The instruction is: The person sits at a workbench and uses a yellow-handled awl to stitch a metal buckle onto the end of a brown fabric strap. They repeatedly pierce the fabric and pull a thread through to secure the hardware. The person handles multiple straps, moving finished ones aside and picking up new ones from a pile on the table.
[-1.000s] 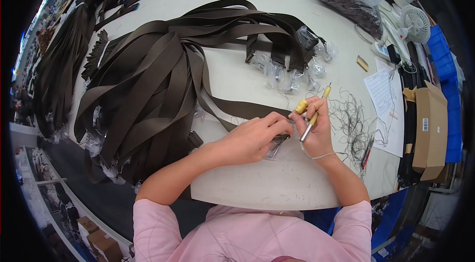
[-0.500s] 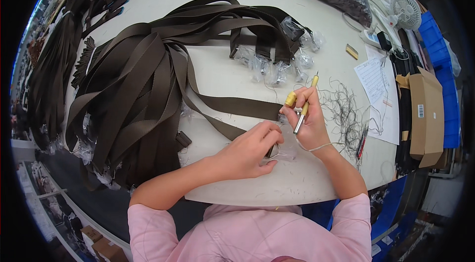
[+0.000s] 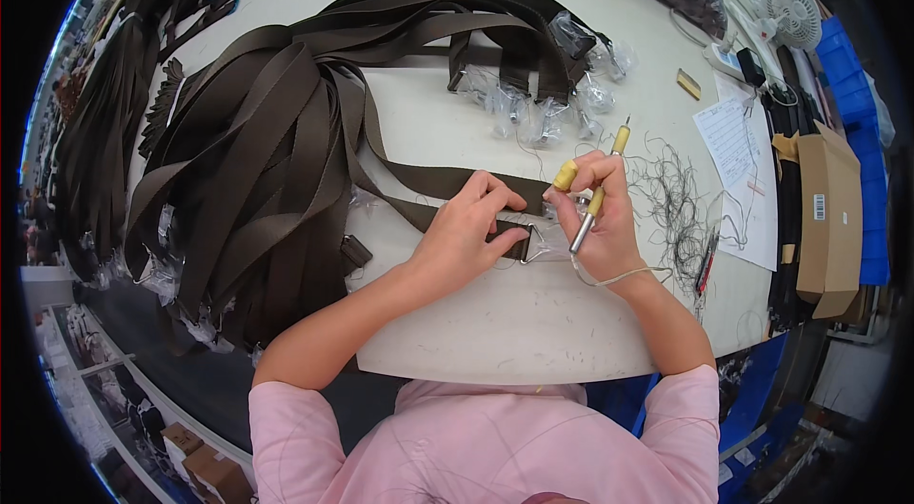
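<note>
Brown strap (image 3: 415, 215) with a metal buckle (image 3: 526, 248) lies near the tabletop's (image 3: 457, 352) front edge under the half-open left hand (image 3: 465, 223), whose light touch could let it slip, while the right hand (image 3: 606, 218) grips a yellow tool (image 3: 597, 201) whose cord (image 3: 619, 276) might snag loose threads (image 3: 674, 209)

Your left forearm (image 3: 352, 318) angles inward, elbow bent | your left hand (image 3: 468, 223): palm down, fingers bent, thumb apart | your right forearm (image 3: 669, 323) rises, leaning inward | your right hand (image 3: 607, 218): raised, fingers curled, gripping
</note>
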Available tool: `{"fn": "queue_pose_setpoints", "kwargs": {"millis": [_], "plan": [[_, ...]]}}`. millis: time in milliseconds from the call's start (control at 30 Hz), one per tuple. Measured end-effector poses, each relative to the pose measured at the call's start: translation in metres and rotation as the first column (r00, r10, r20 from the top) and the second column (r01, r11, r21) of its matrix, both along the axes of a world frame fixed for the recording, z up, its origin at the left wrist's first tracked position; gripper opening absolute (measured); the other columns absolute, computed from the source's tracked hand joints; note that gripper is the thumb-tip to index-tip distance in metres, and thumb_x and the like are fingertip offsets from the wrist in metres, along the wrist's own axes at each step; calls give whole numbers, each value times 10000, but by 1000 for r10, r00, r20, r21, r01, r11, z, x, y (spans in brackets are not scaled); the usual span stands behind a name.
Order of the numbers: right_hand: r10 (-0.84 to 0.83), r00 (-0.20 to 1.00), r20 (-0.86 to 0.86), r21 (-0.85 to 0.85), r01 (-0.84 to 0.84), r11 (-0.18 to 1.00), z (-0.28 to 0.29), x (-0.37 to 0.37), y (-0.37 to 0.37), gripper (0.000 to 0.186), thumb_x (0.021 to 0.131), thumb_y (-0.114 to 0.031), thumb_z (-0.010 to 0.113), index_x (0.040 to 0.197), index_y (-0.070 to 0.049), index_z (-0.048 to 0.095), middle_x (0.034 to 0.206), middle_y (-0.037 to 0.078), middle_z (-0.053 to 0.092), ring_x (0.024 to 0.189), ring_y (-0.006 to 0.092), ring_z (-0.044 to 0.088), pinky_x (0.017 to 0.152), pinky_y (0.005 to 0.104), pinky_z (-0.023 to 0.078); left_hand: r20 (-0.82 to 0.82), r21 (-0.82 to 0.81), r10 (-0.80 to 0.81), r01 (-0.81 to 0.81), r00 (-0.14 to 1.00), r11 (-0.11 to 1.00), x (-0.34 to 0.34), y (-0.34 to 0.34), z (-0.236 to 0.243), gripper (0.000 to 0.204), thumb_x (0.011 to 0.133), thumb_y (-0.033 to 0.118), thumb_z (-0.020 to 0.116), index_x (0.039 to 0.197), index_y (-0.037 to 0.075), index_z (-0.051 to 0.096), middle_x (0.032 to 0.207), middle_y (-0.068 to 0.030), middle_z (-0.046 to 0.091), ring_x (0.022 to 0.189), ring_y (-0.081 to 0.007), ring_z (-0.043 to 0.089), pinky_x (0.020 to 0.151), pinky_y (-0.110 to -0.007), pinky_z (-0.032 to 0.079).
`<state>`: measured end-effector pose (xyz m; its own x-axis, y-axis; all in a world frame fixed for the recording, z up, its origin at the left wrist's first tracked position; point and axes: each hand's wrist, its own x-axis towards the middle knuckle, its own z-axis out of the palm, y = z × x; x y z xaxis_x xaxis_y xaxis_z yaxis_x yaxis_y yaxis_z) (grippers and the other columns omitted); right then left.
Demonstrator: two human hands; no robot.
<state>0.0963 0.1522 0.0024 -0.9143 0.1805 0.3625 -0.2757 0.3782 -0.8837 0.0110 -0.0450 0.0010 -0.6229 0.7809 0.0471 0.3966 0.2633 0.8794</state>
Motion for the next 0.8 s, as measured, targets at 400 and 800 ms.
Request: {"fn": "queue_pose_setpoints", "kwargs": {"millis": [400, 800], "plan": [[-73, 996, 60, -283, 87, 955, 17, 6, -2, 797, 1120, -610, 165, 993, 13, 646, 928, 95, 569, 717, 143, 564, 709, 279, 479, 278, -10, 41, -40, 960, 999, -15, -4, -5, 152, 938, 28, 728, 1064, -9, 652, 1010, -91, 646, 774, -149, 657, 710, -289, 535], [-257, 966, -19, -205, 248, 947, -20, -6, 21, 698, 1151, -479, 268, 817, -11, 664, 765, 60, 583, 594, 83, 452, 550, 238, 352, 113, -81, -123, 132, 986, 988, -10, -10, 8, 545, 872, -15, 748, 1376, 61, 558, 1132, -80, 506, 915, -175, 570, 794, -306, 519]]}}
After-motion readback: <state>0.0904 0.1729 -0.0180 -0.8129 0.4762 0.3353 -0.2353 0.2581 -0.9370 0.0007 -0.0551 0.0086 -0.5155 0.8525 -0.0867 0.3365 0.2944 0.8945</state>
